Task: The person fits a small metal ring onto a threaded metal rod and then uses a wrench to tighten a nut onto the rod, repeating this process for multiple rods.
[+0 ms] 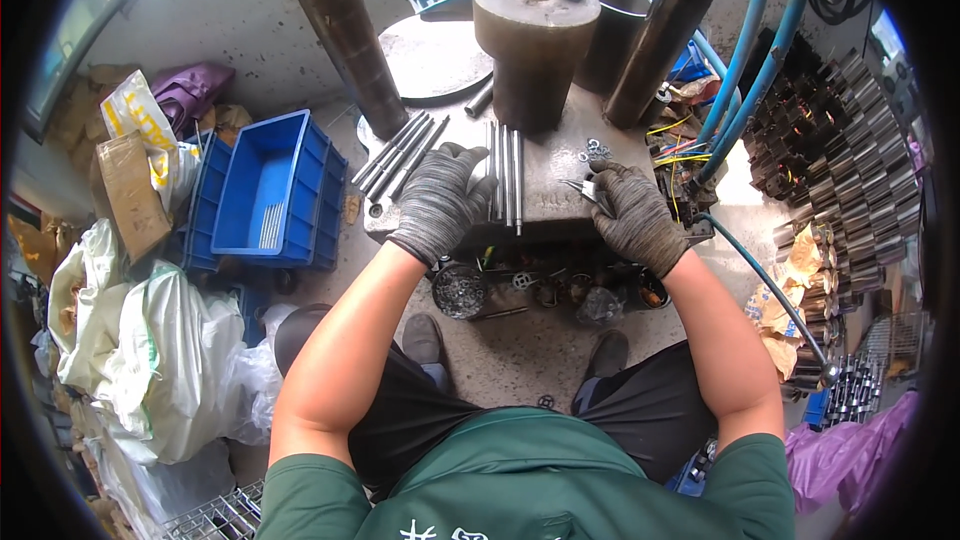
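Observation:
Both my hands wear grey knit gloves over a metal press table (560,202). My left hand (440,197) is closed, its fingers curled beside a row of upright-lying metal rods (517,180); whatever its fingertips hold is hidden. Left of it, a second bunch of slim metal rods (395,160) lies slanted on the table. In my right hand (637,215) is a small pair of pliers (594,197), fingers closed round it and the pointed tip facing left. Several small metal rings (596,150) lie just beyond that hand.
A thick metal ram (535,50) stands behind the rods, between two dark columns (345,40). Blue crates (225,230) stand at left, near white sacks (165,360). Stacked metal tubes (850,170) and blue hoses (765,70) occupy the right. Beneath the table sits a parts-filled tin (460,292).

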{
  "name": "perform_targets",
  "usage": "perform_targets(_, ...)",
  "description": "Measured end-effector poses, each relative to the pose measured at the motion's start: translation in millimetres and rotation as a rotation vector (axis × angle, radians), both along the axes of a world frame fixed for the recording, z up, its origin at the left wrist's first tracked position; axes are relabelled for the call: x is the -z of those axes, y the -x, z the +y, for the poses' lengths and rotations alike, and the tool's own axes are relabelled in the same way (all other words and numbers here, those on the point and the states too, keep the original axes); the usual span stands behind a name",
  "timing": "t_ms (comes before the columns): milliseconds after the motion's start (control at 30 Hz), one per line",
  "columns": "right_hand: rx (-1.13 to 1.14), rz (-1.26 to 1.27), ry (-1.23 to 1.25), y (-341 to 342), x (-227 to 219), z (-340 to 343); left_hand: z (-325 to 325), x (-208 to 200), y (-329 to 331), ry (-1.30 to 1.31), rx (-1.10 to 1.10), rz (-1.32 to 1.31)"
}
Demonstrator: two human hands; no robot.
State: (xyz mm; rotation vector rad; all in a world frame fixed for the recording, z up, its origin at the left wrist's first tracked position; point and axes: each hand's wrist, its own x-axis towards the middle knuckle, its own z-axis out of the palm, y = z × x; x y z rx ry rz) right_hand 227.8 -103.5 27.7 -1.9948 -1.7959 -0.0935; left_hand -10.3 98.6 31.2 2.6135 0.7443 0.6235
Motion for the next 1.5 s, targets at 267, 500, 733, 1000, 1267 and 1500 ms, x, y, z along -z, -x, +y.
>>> perform_targets(267,0.044,-0.213,0.105,5.1,1.7,18.9,12.0,-1.2,2.0,0.202,-0.028,0.111)
perform_targets(500,-0.113,-0.095,0.069,20.5,4.5,10.6,-1.2,-5.0,8.5,0.058,-0.080,0.231)
perform_targets(733,-0.130,-0.137,-0.080,27.6,14.6,1.2,2.4,-24.5,20.0,0.044,-0.227,0.034)
perform_targets(1000,0.041,0.447,-0.172,23.5,9.3,-4.1,7.5,-40.4,24.7,0.327,-0.103,-0.644)
perform_targets(1267,0.072,1.267,-0.245,31.2,-6.3,-13.7,6.4,-14.7,-6.0,0.332,-0.148,-0.248)
perform_targets(1500,0.112,1.507,-0.232,55.3,-25.1,-15.0,-48.7,-11.8,-20.3,1.000,0.081,-0.498)
